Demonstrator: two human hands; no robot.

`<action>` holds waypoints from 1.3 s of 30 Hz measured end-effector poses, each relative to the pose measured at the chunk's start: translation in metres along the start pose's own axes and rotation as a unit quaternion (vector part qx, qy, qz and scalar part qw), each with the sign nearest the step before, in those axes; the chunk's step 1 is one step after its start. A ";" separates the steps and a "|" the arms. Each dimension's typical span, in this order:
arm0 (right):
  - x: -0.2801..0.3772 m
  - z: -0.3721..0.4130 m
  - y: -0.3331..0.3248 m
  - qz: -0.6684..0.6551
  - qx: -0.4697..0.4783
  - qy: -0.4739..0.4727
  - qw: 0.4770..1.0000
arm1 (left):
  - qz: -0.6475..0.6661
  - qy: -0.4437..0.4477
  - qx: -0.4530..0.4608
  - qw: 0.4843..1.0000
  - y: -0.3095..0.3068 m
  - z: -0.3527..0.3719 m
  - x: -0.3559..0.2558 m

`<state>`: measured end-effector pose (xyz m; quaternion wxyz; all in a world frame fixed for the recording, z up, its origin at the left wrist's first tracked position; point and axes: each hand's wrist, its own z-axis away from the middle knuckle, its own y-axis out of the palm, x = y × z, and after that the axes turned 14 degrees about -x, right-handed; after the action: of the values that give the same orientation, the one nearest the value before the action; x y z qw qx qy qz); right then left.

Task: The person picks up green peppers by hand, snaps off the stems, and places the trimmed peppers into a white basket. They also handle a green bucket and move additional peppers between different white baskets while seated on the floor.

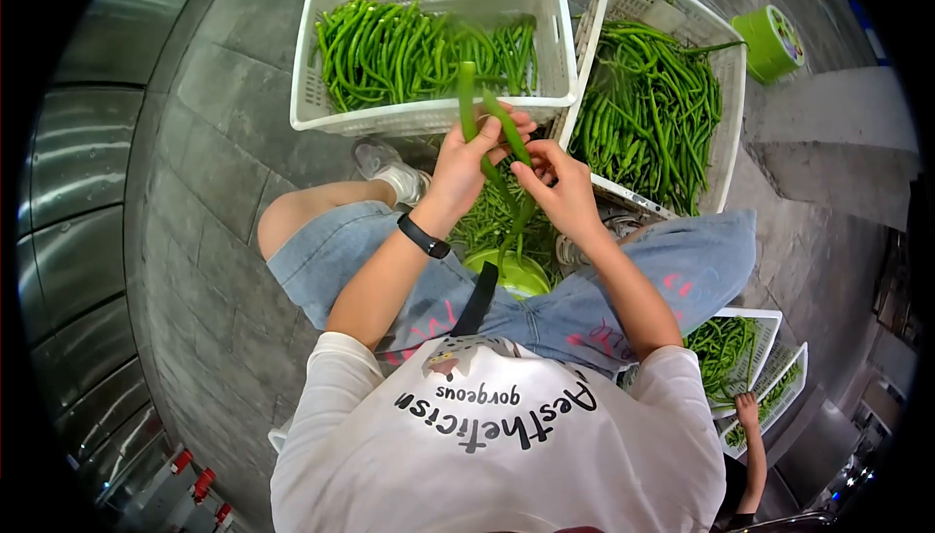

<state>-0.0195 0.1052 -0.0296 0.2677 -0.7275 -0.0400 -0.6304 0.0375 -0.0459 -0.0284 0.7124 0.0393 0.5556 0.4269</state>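
This looks like a work area for sorting produce in bulk, such as the back of a commercial kitchen or a market, not a home. Two white crates (304, 95) at the top of the frame are heaped with long green peppers (409, 51). They stand on a floor (214, 163) of large grey slabs. Curved steel panels (68, 192) run down the left edge, with red-capped fittings (202, 482) at lower left. At lower right, more trays (769, 317) hold peppers, and another person's hand (748, 406) reaches for them.
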 end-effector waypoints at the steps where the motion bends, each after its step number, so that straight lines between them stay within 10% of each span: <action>1: -0.003 0.000 -0.001 0.027 -0.011 -0.034 0.999 | -0.027 0.016 0.006 1.000 0.000 0.000 0.003; 14: -0.011 0.002 0.003 0.141 -0.056 -0.187 0.971 | -0.290 0.155 -0.010 0.944 0.012 0.016 0.004; 39: -0.021 0.001 0.007 0.014 -0.075 -0.063 0.995 | -0.101 0.061 -0.029 0.993 0.005 0.008 0.019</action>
<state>-0.0205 0.1053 -0.0522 0.2178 -0.7843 0.0005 -0.5809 0.0418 -0.0269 -0.0367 0.7174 -0.0632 0.5867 0.3703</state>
